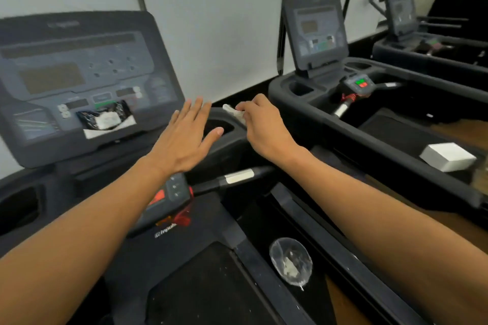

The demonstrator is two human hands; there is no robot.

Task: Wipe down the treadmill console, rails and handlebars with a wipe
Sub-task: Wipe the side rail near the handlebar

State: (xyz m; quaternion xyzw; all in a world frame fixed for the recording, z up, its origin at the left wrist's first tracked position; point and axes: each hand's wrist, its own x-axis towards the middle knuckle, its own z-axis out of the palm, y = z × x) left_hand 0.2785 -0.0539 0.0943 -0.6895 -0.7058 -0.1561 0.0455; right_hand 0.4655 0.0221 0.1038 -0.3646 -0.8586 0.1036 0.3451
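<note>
White wipe (233, 111) pinched in right hand (260, 124) fingers, long axis pointing up-left; left hand (184, 140) fingers spread flat.

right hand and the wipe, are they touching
Touching. The head view shows the right hand pinching the white wipe between its curled fingertips, above the console's cup holder.

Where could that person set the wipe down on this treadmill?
The cup holder, between the open left hand and the right hand pinching the wipe, looks empty. The left pocket also looks bare. The console ledge is crowded by a packet. A clear wrapper sits on the side rail.
</note>
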